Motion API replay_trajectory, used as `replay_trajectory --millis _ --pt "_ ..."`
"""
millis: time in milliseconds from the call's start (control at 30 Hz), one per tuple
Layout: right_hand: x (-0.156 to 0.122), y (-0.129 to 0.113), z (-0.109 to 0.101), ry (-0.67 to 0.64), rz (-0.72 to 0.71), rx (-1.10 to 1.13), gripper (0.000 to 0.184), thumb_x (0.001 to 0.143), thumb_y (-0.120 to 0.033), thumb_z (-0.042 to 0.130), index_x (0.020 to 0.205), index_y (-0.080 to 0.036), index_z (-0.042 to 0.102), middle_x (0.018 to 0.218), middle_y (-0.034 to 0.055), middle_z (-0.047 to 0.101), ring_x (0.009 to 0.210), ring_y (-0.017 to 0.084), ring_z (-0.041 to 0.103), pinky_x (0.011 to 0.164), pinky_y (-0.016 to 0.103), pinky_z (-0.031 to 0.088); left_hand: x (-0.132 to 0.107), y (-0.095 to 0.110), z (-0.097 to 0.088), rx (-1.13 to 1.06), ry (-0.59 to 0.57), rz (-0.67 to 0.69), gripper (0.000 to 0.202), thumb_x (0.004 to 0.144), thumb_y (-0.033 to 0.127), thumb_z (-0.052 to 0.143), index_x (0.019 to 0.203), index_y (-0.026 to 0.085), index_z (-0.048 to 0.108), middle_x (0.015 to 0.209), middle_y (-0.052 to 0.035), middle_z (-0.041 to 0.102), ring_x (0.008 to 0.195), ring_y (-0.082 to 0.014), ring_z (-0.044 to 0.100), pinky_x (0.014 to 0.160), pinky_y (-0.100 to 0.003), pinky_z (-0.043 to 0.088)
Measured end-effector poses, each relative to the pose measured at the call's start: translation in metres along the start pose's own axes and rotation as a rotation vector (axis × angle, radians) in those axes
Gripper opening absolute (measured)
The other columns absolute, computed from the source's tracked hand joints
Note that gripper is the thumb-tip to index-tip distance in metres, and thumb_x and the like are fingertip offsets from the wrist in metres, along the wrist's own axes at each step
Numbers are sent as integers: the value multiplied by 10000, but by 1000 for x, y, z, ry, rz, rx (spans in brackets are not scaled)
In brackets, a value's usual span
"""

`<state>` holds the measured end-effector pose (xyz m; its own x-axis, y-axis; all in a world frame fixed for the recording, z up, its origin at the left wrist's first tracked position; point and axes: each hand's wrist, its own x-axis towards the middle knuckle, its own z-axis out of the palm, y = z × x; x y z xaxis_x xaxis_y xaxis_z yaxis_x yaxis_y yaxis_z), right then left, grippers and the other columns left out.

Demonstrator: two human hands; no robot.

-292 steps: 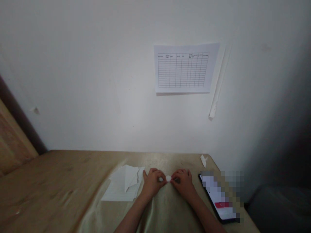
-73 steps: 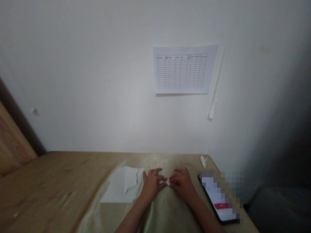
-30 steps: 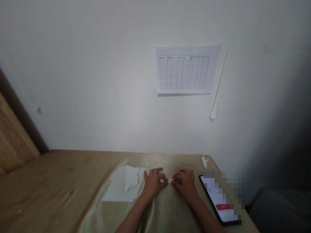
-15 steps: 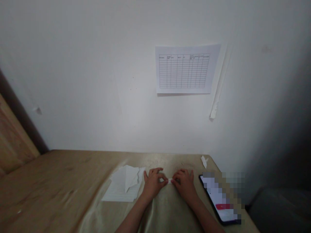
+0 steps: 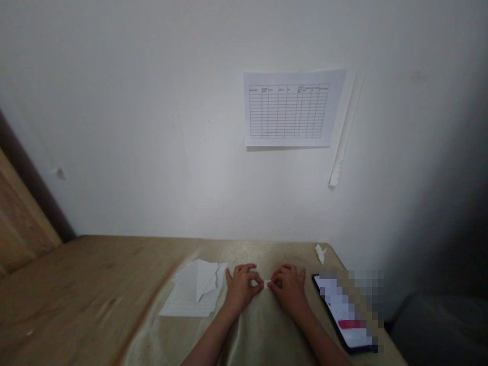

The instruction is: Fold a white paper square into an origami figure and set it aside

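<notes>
Between my two hands is a small white piece of paper (image 5: 266, 284), pinched at both ends just over the cloth. My left hand (image 5: 241, 285) grips its left end with thumb and forefinger, the other fingers curled loosely above. On the opposite end, my right hand (image 5: 290, 288) holds it in the same kind of pinch. Most of the piece is hidden by the fingertips, so its folds cannot be made out. Left of my left hand lie torn, lined sheets of paper (image 5: 188, 300), stacked unevenly.
A phone (image 5: 348, 340), partly blurred out, lies right of my right forearm. A paper scrap (image 5: 320, 253) rests near the back right corner of the cloth-covered table (image 5: 114, 295). A printed grid sheet (image 5: 290, 109) hangs on the wall (image 5: 152, 127) behind.
My right hand has shifted very slightly at the paper piece. My left hand and everything else look the same.
</notes>
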<state>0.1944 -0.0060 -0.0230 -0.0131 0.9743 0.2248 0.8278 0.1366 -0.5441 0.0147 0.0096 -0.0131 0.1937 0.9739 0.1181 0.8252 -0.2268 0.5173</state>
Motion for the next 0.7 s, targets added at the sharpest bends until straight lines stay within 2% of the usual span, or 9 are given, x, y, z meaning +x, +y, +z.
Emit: replay_trajectory --millis 233,433,700 --pt "-1 -3 0 7 23 -23 153 858 -336 637 763 -296 750 1043 11 734 1212 286 484 1125 656 -37 1 0 0 -8 1 -11 63 764 358 745 824 373 755 1344 41 624 1311 -288 455 1126 -711 26" --pt "-2 -4 -1 -1 22 -26 153 857 -344 640 770 -285 750 1051 31 730 1227 298 473 1128 651 -35 -1 2 2 -13 42 -22 56 802 384 703 799 341 739 1327 49 634 1305 -275 461 1142 -697 21" --pt "0 -2 1 4 16 -27 200 894 -320 589 772 -296 746 1044 15 730 1208 284 484 1125 645 -12 2 4 0 1 14 -55 31 785 380 719 800 371 743 1335 70 620 1313 -278 455 1132 -709 29"
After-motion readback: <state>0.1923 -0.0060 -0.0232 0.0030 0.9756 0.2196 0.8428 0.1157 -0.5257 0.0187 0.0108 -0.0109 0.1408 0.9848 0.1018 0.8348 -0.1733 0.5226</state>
